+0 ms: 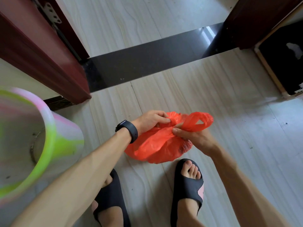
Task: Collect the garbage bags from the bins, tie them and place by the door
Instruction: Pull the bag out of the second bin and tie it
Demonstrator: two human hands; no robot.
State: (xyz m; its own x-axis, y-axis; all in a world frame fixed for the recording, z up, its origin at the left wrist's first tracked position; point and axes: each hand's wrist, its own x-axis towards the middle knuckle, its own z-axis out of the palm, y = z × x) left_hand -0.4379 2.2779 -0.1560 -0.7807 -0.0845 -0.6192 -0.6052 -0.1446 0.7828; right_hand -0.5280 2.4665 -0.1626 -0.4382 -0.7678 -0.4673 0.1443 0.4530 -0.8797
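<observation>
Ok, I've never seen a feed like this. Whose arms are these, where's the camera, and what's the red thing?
No machine here: these are a person's bare arms, filmed by one wide-angle camera on their head, looking down, so their feet in black sandals show at the bottom. The left hand, wearing a black wristband, and the right hand both pinch the gathered top of a red plastic bag resting on the floor; one handle loop sticks out past the right hand, so tying seems under way. A pink and green bin stands blurred at the left. Ahead lies a dark threshold strip between dark red door frames.
</observation>
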